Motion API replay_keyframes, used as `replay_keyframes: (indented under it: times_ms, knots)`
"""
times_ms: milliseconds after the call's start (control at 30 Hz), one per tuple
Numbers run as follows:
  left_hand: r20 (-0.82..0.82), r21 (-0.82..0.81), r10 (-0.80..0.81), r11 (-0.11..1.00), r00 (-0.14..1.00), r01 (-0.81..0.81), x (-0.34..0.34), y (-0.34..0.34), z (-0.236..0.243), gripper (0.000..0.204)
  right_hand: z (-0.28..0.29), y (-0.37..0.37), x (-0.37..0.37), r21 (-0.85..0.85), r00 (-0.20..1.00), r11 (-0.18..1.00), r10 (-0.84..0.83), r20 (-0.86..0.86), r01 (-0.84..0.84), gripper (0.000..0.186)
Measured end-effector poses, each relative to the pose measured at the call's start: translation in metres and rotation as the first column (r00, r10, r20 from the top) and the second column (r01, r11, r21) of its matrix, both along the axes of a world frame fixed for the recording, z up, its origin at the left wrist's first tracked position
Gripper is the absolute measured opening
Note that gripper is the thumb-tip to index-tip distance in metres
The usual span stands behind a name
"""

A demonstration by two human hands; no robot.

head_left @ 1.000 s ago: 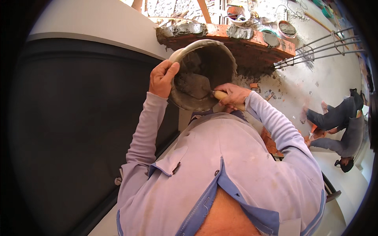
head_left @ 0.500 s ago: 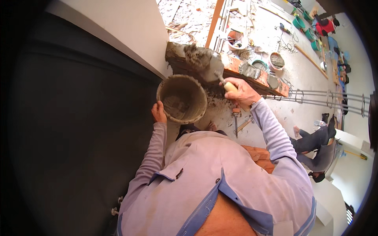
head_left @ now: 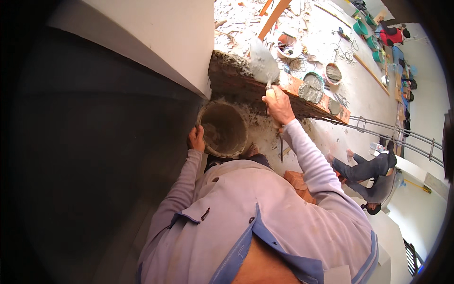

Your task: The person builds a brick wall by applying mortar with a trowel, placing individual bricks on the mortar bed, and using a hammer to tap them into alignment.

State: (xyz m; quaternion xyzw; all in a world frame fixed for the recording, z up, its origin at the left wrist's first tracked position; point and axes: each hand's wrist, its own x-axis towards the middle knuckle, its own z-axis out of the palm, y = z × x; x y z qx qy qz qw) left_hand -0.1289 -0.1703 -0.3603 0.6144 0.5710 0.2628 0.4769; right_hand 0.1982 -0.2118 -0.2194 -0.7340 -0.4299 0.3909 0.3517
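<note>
My right hand [head_left: 280, 105] is closed round the wooden handle of a trowel [head_left: 263, 63]. The trowel's broad metal blade points away from me, above the top of a low brick wall [head_left: 294, 85]. Grey mortar [head_left: 311, 90] lies in lumps along the wall's top. My left hand [head_left: 196, 138] grips the left rim of a round bucket [head_left: 223, 154], its fingers partly hidden. Tilted in front of my body, the bucket has mortar smeared over its inside and rim.
A pale wall edge [head_left: 156, 42] and dark surface [head_left: 104, 156] stand at my left. Steel rebar [head_left: 397, 135] extends rightward from the brick wall. Beyond it are mortar buckets [head_left: 333, 73]. A bent-over person [head_left: 373, 177] is at right, and bricks [head_left: 299, 184] lie beside me.
The trowel has swung upright, and the mortar lump seen by its blade is no longer there. My right hand has moved slightly left. The bucket sits a little lower in view.
</note>
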Motion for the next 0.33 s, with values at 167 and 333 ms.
replay_keyframes:
  times_ms: [167, 333]
  knots:
    - [-0.088, -0.063, -0.021, 0.998, 0.996, 0.015, 0.009, 0.011, -0.011, 0.048, 0.007, 0.003, -0.030, -0.304, 0.675, 0.947, -0.291, -0.678, 0.103, 0.033]
    - [-0.008, -0.050, -0.047, 0.998, 0.999, 0.047, 0.008, 0.023, -0.014, 0.048, -0.025, 0.034, -0.047, -0.357, 0.767, 0.930, -0.292, -0.572, 0.088, 0.035]
